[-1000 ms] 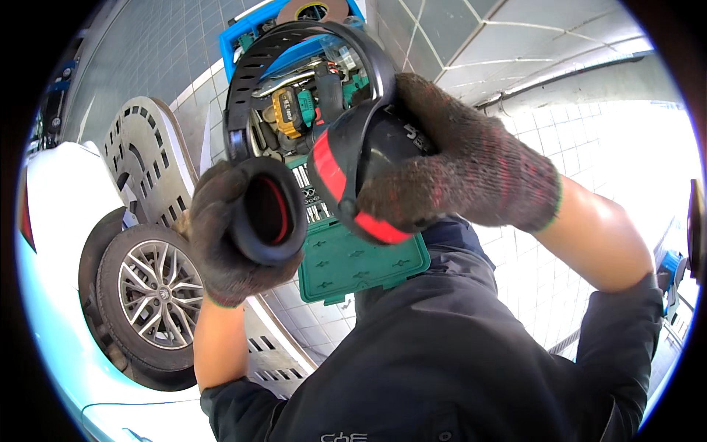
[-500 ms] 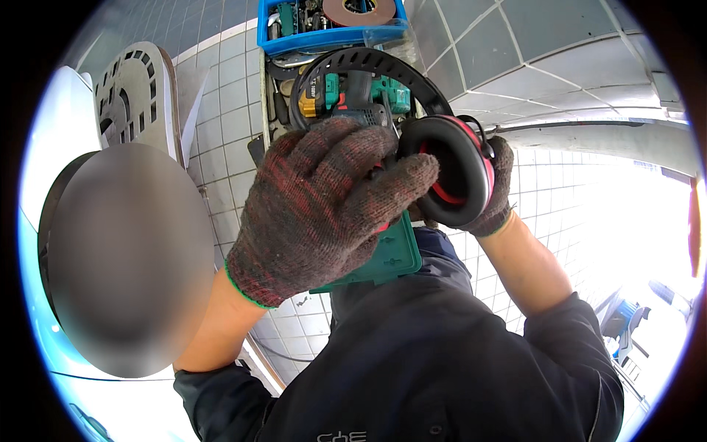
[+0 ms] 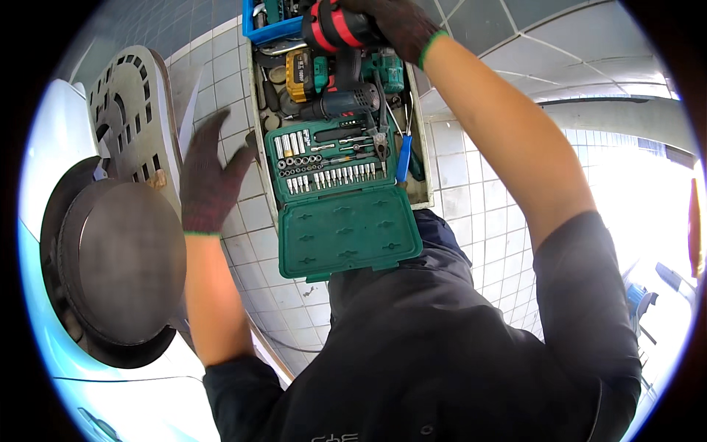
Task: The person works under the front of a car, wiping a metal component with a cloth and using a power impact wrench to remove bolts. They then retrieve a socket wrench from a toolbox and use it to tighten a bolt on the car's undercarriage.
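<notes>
My right hand point(image 3: 403, 28), in a dark knit glove, grips a pair of black-and-red earmuffs point(image 3: 335, 29) at the top of the view, by the blue tray point(image 3: 274, 33); its fingertips are partly cut off. Out to the left of the tool drawer point(image 3: 431, 193) hangs my gloved left hand point(image 3: 210, 177), empty, thumb and fingers apart. Below the earmuffs, the drawer holds a cordless drill point(image 3: 342, 102), a yellow-and-green battery pack point(image 3: 300, 76) and an open green socket set point(image 3: 331, 158). The set's lid point(image 3: 346, 230) lies folded down toward my lap.
A screwdriver with a blue handle point(image 3: 403, 158) lies beside the socket set. On the left stand a pale slotted board point(image 3: 132, 125) and a round dark object point(image 3: 132, 258), blurred, against a white and light-blue body panel point(image 3: 118, 398). Tiled floor point(image 3: 261, 247) surrounds the drawer.
My right hand has carried the earmuffs up and forward from above the socket set. My left hand has left them and swung out left, uncovering the sockets and lid.
</notes>
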A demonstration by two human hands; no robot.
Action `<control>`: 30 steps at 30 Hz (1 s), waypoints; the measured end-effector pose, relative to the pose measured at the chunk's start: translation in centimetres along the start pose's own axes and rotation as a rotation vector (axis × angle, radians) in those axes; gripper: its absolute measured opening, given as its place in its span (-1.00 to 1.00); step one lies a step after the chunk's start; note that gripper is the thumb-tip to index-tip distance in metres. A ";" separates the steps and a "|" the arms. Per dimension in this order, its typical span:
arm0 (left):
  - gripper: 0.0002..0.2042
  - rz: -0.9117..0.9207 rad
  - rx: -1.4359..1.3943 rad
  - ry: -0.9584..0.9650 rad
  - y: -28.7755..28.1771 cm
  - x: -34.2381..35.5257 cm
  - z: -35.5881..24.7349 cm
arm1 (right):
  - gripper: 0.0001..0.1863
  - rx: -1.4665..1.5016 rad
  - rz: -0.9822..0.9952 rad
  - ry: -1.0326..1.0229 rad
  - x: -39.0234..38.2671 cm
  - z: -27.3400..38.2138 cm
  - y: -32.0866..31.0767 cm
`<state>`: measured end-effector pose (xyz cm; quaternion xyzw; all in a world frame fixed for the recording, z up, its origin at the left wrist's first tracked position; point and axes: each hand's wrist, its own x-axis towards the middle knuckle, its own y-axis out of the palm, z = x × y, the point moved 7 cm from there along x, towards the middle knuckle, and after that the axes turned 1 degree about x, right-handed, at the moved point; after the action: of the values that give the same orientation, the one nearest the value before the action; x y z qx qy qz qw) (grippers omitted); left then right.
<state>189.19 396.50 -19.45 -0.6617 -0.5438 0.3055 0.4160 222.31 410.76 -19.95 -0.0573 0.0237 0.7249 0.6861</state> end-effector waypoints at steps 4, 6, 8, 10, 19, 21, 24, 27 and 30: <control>-0.43 0.163 -0.138 -0.168 5.4 -9.6 5.2 | -0.24 -0.527 -0.124 -0.108 5.7 -2.9 -2.6; -0.46 0.169 -0.200 -0.262 7.7 -14.0 6.0 | -0.17 -0.475 -0.185 -0.060 6.3 -4.2 -2.7; -0.48 0.135 -0.294 -0.304 9.0 -16.5 5.8 | -0.11 -0.423 -0.252 -0.012 6.1 -5.3 -3.4; -0.52 0.160 -0.332 -0.437 9.6 -17.5 5.3 | -0.05 -0.370 -0.313 0.038 5.5 -5.6 -3.7; -0.73 0.240 -0.053 -0.379 11.0 -12.2 5.1 | -0.38 -0.107 -0.215 0.151 -15.0 -13.1 -6.3; -0.74 0.278 0.003 -0.383 11.5 -9.9 4.6 | -0.43 -0.232 -0.203 0.317 -20.6 -16.7 -8.1; -0.76 0.297 0.122 -0.318 13.0 -8.0 4.6 | -0.45 -0.076 -0.242 0.443 -27.0 -18.9 -8.5; -0.76 0.380 0.178 -0.295 13.6 -6.3 3.2 | -0.45 -0.009 -0.258 0.570 -30.7 -19.9 -8.9; -0.75 0.441 0.216 -0.294 14.5 -6.0 3.0 | -0.45 -0.034 -0.230 0.602 -31.7 -20.6 -8.7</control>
<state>192.05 390.40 -33.89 -0.6646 -0.4053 0.5375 0.3243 233.67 377.48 -36.35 -0.2827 0.2068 0.5935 0.7246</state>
